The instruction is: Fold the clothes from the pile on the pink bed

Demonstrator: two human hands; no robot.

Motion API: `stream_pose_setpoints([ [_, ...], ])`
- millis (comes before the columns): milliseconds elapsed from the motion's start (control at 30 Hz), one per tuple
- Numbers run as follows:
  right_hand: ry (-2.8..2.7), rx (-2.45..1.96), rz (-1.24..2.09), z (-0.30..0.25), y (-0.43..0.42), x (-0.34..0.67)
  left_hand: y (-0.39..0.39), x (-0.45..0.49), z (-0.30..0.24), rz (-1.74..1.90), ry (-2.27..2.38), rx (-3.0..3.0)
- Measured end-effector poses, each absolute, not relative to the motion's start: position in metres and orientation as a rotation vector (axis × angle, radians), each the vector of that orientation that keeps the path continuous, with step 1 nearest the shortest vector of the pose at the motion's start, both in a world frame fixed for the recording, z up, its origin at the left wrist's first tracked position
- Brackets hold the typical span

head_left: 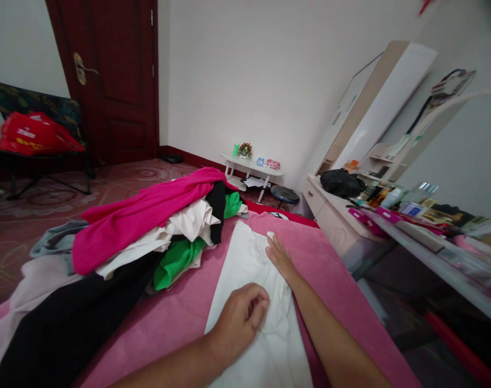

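Note:
A white garment [249, 269] lies folded lengthwise on the pink bed cover [334, 269]. My right hand [281, 257] rests flat on its far right edge, fingers stretched out and together. My left hand [239, 318] sits on the nearer part of the cloth with its fingers curled in, pinching or pressing the fabric. To the left of both hands is a pile of clothes [148, 226]: a bright pink top on top, white, green and black pieces beneath.
A dresser [338, 221] cluttered with bottles, boxes and a black bag [342, 183] stands close on the right. A small white table [251, 167] is by the far wall. A dark red door [112, 81] and a chair with a red bag [31, 134] are at back left.

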State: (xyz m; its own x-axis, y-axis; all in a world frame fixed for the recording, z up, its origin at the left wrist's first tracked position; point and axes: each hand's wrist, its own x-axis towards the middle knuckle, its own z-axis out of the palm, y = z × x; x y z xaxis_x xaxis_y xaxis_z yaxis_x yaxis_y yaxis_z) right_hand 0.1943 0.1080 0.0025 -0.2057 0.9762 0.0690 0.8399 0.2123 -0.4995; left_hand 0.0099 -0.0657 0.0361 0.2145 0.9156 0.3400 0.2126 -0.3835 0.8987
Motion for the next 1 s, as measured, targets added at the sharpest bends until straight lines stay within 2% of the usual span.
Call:
stream_pose_setpoints([
  [100, -2.203, -1.574, 0.556, 0.002, 0.066, 0.209, -0.054, 0.0, 0.032, 1.35, 1.147, 1.707],
  [200, -2.251, -1.474, 0.545, 0.0, 0.015, 0.231, -0.045, -0.017, 0.024, 1.294, 1.203, 1.838],
  [367, -2.326, -1.421, 0.53, 0.002, -0.072, 0.264, -0.065, -0.057, 0.026, 0.94, 1.137, 2.145],
  [567, -2.462, -1.327, 0.474, 0.015, -0.159, 0.269, -0.131, -0.106, 0.063, 0.458, 0.853, 2.343],
  [733, -2.53, -1.11, 0.382, 0.026, -0.172, 0.25, -0.162, -0.111, 0.089, 0.35, 0.721, 2.367],
  [1000, -2.64, -0.896, 0.634, 0.032, -0.166, 0.24, -0.175, -0.103, 0.106, 0.288, 0.689, 2.387],
])
